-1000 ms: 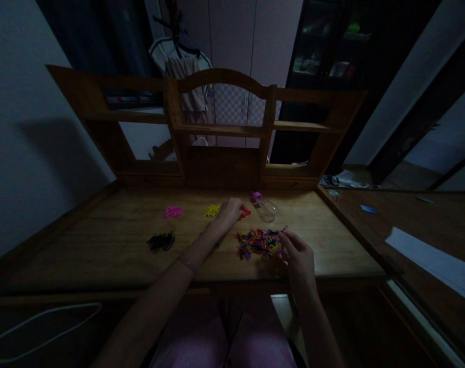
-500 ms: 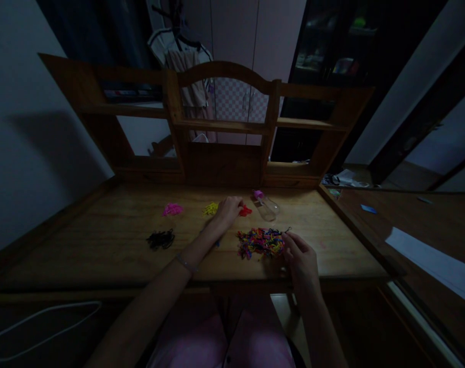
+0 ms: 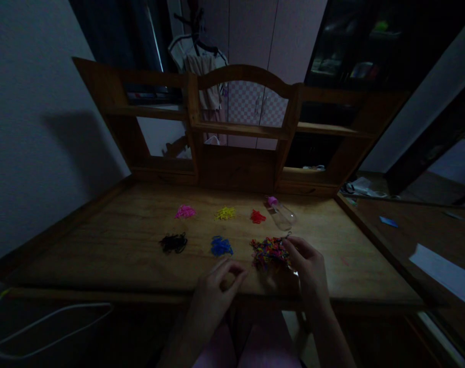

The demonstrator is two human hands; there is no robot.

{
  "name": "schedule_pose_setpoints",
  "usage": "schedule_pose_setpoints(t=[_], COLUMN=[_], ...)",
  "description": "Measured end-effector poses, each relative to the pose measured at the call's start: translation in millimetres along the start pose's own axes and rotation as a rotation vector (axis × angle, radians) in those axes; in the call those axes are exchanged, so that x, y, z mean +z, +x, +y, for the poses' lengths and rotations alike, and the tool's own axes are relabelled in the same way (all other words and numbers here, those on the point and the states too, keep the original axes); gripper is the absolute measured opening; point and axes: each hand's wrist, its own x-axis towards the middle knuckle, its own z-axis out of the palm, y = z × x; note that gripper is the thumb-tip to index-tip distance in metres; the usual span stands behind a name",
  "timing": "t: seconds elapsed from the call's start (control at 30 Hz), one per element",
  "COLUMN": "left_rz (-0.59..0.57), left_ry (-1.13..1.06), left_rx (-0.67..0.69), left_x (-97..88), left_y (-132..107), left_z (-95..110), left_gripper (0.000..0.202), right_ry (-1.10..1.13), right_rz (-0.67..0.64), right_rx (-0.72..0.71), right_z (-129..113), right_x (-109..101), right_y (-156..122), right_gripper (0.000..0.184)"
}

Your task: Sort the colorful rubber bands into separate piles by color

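My right hand (image 3: pixel 307 263) is closed, thumb and index finger pinching a small black rubber band (image 3: pixel 289 234) at the right side of a mixed-colour pile of small bands (image 3: pixel 269 250). Just left of that pile, above the desk's front edge, my left hand (image 3: pixel 221 286) has its fingers curled, with a gap between thumb and forefinger and nothing visible in it. Single-colour heaps lie about: blue bands (image 3: pixel 221 246) beyond my left hand, black bands (image 3: pixel 173 243) to their left, and pink (image 3: pixel 185 211), yellow (image 3: pixel 225 213) and red bands (image 3: pixel 257 216) in a row behind.
A clear bottle-shaped container (image 3: pixel 284 217) with a pink cap lies on the wooden desk (image 3: pixel 113 240) behind the mixed pile. A wooden shelf unit (image 3: pixel 238 168) borders the far side. On the right, a brown surface carries a white sheet (image 3: pixel 443 273) and a small blue card (image 3: pixel 388 221).
My left hand has drawn back from the red heap towards the front edge, uncovering the blue heap. My right hand still pinches the black band by the mixed pile. The view has shifted slightly.
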Motion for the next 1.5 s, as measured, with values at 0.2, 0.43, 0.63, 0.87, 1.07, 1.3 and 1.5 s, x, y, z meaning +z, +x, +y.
schedule_pose_setpoints(t=[0.2,0.43,0.63,0.87,1.07,1.3,1.5], left_rz=[0.402,0.632,0.655,0.64,0.51,0.141,-0.017], left_ry=[-0.199,-0.199,-0.171,-0.137,-0.191,-0.081,0.01], left_rx=[-0.402,-0.347,-0.363,-0.365,-0.334,-0.05,0.08], left_x=[-11.7,-30.3,-37.3,-31.7,-27.3,13.1,53.0], left_y=[-59.1,-66.7,-65.3,-60.4,-43.7,0.2,25.9], left_z=[-30.9,-32.9,-30.2,-26.1,-32.8,-4.2,12.5], left_gripper=[0.028,0.032,0.032,0.033,0.022,0.012,0.019], right_ry=[-0.04,-0.558,-0.748,-0.682,-0.568,-0.396,-0.161], right_rz=[-0.421,-0.592,-0.646,-0.533,-0.191,0.206,0.125], right_rx=[-0.135,-0.433,-0.538,-0.616,-0.601,-0.315,-0.102], right_z=[-16.3,7.1,5.0,-15.5,-35.5,-4.2,20.6], right_x=[134.5,234.1,228.7,186.1,63.7,-68.9,-89.7], right_y=[-3.1,-23.7,-27.6,-18.2,3.7,27.8,35.2], right_gripper=[0.016,0.015,0.018,0.02,0.015,0.032,0.042])
